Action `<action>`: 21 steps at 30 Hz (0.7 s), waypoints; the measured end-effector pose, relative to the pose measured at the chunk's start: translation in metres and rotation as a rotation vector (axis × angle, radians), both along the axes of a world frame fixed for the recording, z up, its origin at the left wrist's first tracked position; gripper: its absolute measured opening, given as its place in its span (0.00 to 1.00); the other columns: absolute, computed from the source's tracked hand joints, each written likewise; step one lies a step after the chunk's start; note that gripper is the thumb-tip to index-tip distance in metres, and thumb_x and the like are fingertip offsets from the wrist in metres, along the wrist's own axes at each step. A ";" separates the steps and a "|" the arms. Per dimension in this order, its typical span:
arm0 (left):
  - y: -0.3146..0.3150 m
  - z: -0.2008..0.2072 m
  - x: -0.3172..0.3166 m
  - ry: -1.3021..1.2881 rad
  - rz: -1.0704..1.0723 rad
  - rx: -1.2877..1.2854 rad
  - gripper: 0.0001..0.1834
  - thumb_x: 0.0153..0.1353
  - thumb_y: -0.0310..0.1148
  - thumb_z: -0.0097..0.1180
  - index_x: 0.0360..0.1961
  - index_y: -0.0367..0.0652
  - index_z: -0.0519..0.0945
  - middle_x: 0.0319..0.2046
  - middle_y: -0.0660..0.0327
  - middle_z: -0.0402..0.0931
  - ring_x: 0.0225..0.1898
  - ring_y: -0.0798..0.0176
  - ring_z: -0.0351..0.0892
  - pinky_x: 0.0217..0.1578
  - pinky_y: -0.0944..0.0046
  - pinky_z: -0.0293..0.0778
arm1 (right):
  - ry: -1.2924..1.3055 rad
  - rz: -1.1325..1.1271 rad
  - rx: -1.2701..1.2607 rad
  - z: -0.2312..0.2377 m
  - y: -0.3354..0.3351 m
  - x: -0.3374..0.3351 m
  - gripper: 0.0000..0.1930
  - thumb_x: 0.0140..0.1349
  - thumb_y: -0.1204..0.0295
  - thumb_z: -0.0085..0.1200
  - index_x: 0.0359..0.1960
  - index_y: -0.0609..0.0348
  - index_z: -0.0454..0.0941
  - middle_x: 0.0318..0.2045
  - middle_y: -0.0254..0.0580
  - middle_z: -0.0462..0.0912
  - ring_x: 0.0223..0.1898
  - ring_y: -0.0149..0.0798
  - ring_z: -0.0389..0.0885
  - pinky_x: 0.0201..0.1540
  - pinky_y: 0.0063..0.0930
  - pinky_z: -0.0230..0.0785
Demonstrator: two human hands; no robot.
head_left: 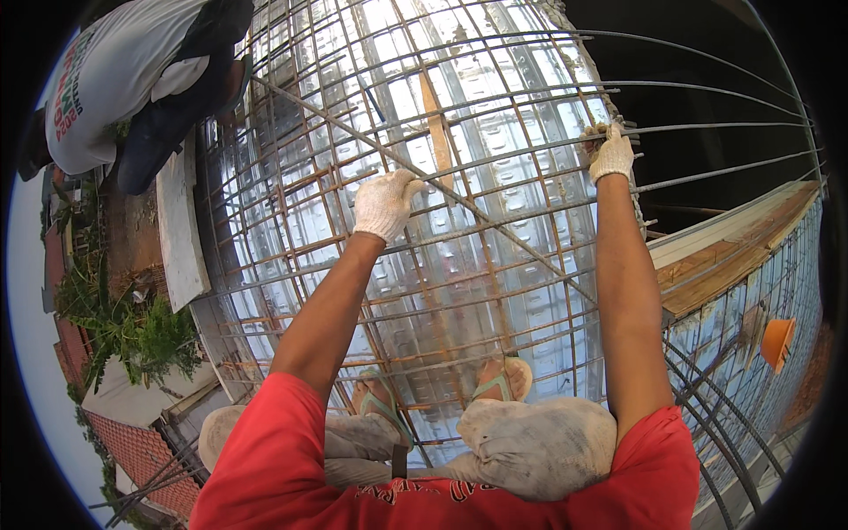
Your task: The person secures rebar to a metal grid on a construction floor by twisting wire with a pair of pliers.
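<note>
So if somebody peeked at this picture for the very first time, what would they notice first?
Probably the huge grid of steel bars across the middle, spread over shiny ribbed metal sheets. Next come the white-gloved left hand near the middle and right hand at the upper right, reaching from a bright red shirt at the bottom. A small orange thing pops out at the far right.

From my remote seat I am looking at an outdoor building site, high up. A grid of steel bars spreads over ribbed metal sheets, wooden boards line an edge beside a dark opening, and a tiled roof, greenery and open sky show beyond.
</note>
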State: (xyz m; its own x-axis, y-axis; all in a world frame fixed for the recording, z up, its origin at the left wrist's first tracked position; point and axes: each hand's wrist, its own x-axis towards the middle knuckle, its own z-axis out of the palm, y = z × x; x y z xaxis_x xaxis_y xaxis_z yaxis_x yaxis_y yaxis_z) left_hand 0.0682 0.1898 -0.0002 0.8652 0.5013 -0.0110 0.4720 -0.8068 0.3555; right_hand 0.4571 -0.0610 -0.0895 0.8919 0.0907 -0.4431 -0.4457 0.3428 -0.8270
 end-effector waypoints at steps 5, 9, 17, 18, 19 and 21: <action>-0.010 0.011 0.031 0.002 -0.007 -0.035 0.13 0.71 0.42 0.60 0.42 0.45 0.87 0.36 0.54 0.88 0.40 0.45 0.89 0.44 0.45 0.81 | -0.056 0.063 -0.037 0.017 0.011 -0.005 0.12 0.80 0.62 0.51 0.54 0.55 0.72 0.39 0.43 0.83 0.35 0.45 0.89 0.32 0.41 0.85; -0.019 0.004 0.058 -0.018 -0.041 -0.007 0.13 0.70 0.42 0.61 0.41 0.44 0.86 0.38 0.53 0.87 0.42 0.44 0.89 0.45 0.44 0.82 | -0.057 0.027 -0.048 0.019 0.014 0.003 0.15 0.81 0.59 0.50 0.56 0.56 0.72 0.41 0.44 0.84 0.37 0.45 0.88 0.34 0.41 0.85; -0.034 -0.005 0.113 -0.012 -0.047 -0.026 0.13 0.71 0.42 0.59 0.40 0.44 0.86 0.37 0.50 0.87 0.43 0.43 0.88 0.45 0.43 0.82 | -0.056 0.038 -0.121 0.019 0.000 0.035 0.12 0.80 0.62 0.52 0.54 0.54 0.74 0.48 0.41 0.84 0.45 0.43 0.87 0.40 0.44 0.86; -0.037 -0.009 0.122 -0.004 -0.051 -0.023 0.13 0.71 0.42 0.59 0.40 0.45 0.86 0.37 0.50 0.87 0.43 0.43 0.88 0.45 0.43 0.82 | -0.065 0.031 -0.146 0.017 -0.009 0.046 0.11 0.79 0.62 0.53 0.53 0.55 0.75 0.48 0.41 0.83 0.45 0.43 0.87 0.41 0.44 0.86; -0.040 -0.014 0.124 0.018 -0.047 -0.018 0.13 0.71 0.42 0.59 0.40 0.45 0.86 0.37 0.50 0.87 0.43 0.43 0.88 0.45 0.43 0.82 | -0.062 0.031 -0.166 0.018 -0.008 0.045 0.11 0.78 0.63 0.54 0.52 0.55 0.76 0.48 0.40 0.83 0.46 0.43 0.86 0.42 0.44 0.86; -0.043 -0.019 0.125 0.026 -0.019 -0.017 0.12 0.70 0.42 0.60 0.41 0.47 0.88 0.39 0.52 0.87 0.44 0.43 0.88 0.46 0.43 0.82 | -0.020 -0.008 -0.282 0.023 -0.004 0.040 0.12 0.77 0.63 0.57 0.49 0.60 0.79 0.45 0.41 0.82 0.41 0.40 0.85 0.38 0.36 0.85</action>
State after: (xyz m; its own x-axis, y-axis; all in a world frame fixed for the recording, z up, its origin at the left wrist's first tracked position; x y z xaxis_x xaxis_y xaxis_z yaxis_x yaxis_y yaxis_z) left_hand 0.1931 0.1470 -0.0196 0.8739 0.4843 -0.0421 0.4658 -0.8096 0.3571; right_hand 0.4967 -0.0651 -0.0665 0.9009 -0.0407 -0.4322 -0.4266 0.1009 -0.8988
